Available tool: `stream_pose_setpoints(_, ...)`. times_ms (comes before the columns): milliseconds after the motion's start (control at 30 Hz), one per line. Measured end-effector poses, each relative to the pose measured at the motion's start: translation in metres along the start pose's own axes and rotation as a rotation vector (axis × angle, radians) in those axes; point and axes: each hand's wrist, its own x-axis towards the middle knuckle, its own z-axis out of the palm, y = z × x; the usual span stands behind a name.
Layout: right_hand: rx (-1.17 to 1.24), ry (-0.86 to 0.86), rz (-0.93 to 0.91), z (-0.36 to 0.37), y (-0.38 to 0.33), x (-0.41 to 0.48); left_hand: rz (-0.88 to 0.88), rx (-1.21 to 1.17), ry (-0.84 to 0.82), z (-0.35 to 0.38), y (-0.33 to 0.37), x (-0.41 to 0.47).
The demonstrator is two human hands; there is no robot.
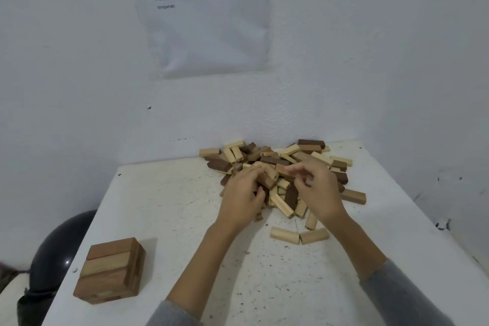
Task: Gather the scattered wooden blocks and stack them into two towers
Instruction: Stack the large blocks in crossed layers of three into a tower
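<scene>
White counter (pixel 185 219): pile (pixel 304 156) at far edge, stack (pixel 111 270) near-left, bare room between; left grip (pixel 243 198) holds block (pixel 267 180), right grip (pixel 317 190) unclear.

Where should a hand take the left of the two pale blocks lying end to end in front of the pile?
Probably across its long sides at mid-length, from above. The left pale block lies flat on the table with both long sides clear, while its right end meets the neighbouring pale block.

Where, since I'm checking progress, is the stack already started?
In the head view, the started stack sits near the front left corner of the table, apart from the loose block pile by the far wall.
</scene>
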Motion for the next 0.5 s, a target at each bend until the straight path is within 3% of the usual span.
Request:
stream_pose_setpoints(167, -0.195, -0.023, -0.184, 0.013, 0.021, 0.014, 0.080, 0.142, -0.021, 0.002, -0.010, 0.014)
stream_pose_setpoints(500, -0.266, -0.088, -0.155, 0.016, 0.036, 0.008, 0.127, 0.146, -0.032, -0.003, -0.020, 0.010)
